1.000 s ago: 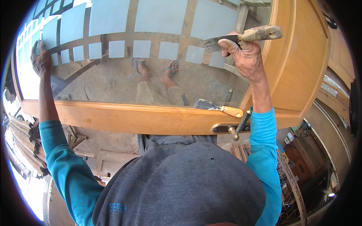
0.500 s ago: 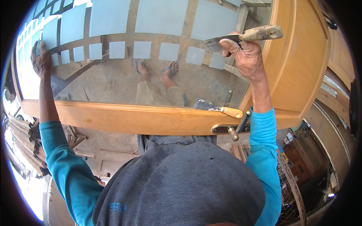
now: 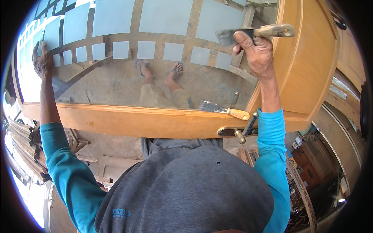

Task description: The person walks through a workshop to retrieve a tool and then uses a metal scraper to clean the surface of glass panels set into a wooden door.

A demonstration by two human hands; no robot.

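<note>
In my right hand [image 3: 258, 56] is a putty knife [image 3: 274, 31] with a worn wooden handle pointing right; its dark blade points left above the glass. Fingers and thumb close round it where blade and handle meet. My left hand [image 3: 42, 62] rests on the far left of the glass pane [image 3: 112, 79], fingers spread. The pane carries frosted blue-grey squares and rectangles and sits in a wooden door [image 3: 155, 118] lying flat before me. A second putty knife [image 3: 237, 113], with a light wooden handle, lies on the near frame rail beside the lever handle [image 3: 250, 125].
Through the glass my feet in sandals [image 3: 175, 70] and some timber show on the ground. Stacked wood strips [image 3: 25, 145] stand at the left. Wire mesh [image 3: 297, 211] and wooden panels [image 3: 311, 163] are at the lower right.
My right hand has moved slightly to the right with the putty knife, and its blade has tilted up toward level. My left hand stays in place.
</note>
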